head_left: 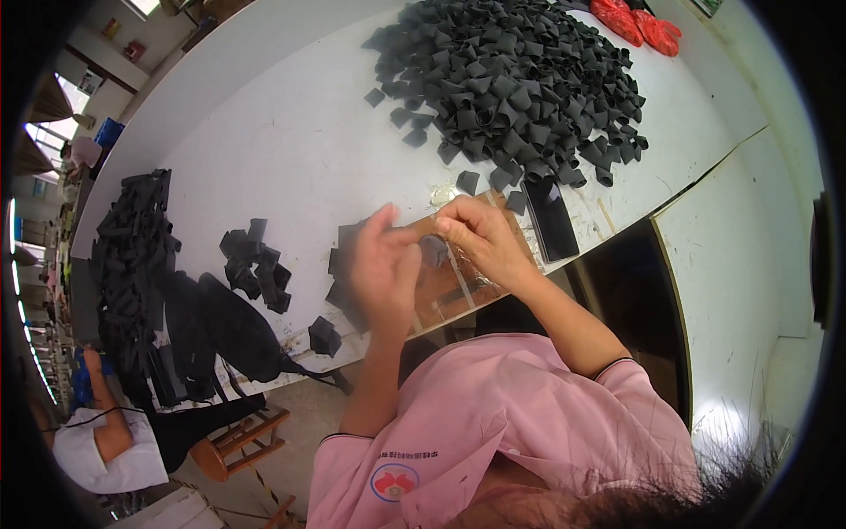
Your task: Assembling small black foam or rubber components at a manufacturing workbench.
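Dark grey piece: centre of the frame, between the two hands, over the brown board. Left hand: blurred, fingers partly extended; grip cannot be determined. Right hand: fingers curled; whether they pinch the piece cannot be determined. Large pile of similar pieces: top centre.

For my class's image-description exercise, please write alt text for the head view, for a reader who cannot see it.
A person's right hand and blurred left hand are close together at a brown board, a small dark piece between them. Beyond, on the white table, lies a large heap of dark pieces.
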Demonstrator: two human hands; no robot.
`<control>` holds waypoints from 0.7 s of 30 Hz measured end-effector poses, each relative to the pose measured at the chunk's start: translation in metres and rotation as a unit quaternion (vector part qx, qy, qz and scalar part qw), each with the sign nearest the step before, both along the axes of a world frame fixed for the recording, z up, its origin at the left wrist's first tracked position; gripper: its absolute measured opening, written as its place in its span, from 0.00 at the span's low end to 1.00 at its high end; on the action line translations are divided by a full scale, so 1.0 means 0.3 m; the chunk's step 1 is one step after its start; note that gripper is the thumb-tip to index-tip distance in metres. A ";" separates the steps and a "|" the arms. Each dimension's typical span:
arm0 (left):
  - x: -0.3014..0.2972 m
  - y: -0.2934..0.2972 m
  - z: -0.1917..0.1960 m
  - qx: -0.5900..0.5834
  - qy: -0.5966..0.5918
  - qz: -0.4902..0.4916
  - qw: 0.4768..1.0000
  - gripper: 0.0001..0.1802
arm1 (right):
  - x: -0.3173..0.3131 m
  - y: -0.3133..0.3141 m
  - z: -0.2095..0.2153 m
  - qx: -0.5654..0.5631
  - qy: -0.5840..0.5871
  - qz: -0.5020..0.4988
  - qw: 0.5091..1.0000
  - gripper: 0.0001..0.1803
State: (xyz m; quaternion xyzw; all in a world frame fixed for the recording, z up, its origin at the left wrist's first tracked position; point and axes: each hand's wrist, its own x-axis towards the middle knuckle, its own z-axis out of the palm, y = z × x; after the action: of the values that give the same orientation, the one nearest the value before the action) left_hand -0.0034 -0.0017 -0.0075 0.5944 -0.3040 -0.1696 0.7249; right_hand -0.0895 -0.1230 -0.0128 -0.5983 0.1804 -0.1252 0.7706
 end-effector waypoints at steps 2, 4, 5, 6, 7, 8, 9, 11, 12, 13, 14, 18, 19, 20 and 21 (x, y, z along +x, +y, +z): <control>0.021 -0.006 0.031 0.022 -0.118 0.008 0.993 0.19 | -0.021 0.010 -0.006 -0.355 -0.096 -0.168 0.915 0.13; 0.042 -0.013 0.032 -0.002 -0.243 -0.073 0.967 0.14 | -0.042 0.041 0.030 -0.372 -0.110 -0.165 0.907 0.14; 0.022 -0.011 0.038 0.003 -0.184 -0.044 0.982 0.10 | -0.048 0.058 0.050 -0.390 -0.125 -0.160 0.898 0.16; 0.016 -0.002 0.033 0.004 -0.184 -0.046 0.982 0.10 | -0.047 0.072 0.060 -0.388 -0.124 -0.161 0.899 0.16; 0.012 0.001 0.024 -0.031 -0.081 -0.023 0.996 0.09 | -0.044 0.081 0.069 -0.387 -0.123 -0.157 0.900 0.17; 0.008 0.004 0.019 -0.065 0.023 0.000 0.998 0.08 | -0.041 0.086 0.077 -0.385 -0.123 -0.154 0.902 0.17; 0.002 0.005 0.020 -0.078 0.087 0.018 0.993 0.07 | -0.039 0.084 0.086 -0.405 -0.120 -0.162 0.892 0.15; 0.003 0.014 0.020 -0.132 0.170 -0.009 0.977 0.06 | -0.027 0.082 0.094 -0.462 -0.130 -0.178 0.859 0.13; 0.004 0.016 0.020 -0.187 0.251 -0.035 0.949 0.07 | -0.024 0.080 0.096 -0.518 -0.140 -0.192 0.822 0.12; -0.002 0.015 0.013 -0.187 0.251 -0.025 0.949 0.07 | -0.021 0.080 0.093 -0.517 -0.140 -0.190 0.823 0.12; -0.005 0.014 0.014 -0.187 0.251 -0.023 0.950 0.07 | -0.018 0.081 0.090 -0.552 -0.142 -0.198 0.798 0.11; -0.023 0.025 -0.006 -0.158 0.228 -0.005 0.961 0.06 | -0.012 0.060 0.037 -0.568 -0.160 -0.180 0.787 0.09; -0.024 0.030 -0.018 -0.126 0.205 0.015 0.971 0.05 | -0.011 0.061 0.024 -0.568 -0.160 -0.180 0.787 0.09; -0.026 0.036 -0.027 -0.125 0.204 0.016 0.971 0.05 | -0.010 0.065 0.013 -0.561 -0.164 -0.185 0.790 0.09; -0.028 0.042 -0.034 -0.094 0.171 0.028 0.980 0.05 | -0.012 0.069 0.009 -0.554 -0.168 -0.189 0.793 0.09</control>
State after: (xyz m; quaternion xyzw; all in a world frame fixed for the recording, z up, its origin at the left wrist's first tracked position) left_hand -0.0117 0.0109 -0.0178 0.4941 -0.1737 -0.2189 0.8233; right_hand -0.0932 -0.1023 -0.0101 -0.8462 0.0576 -0.4455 0.2868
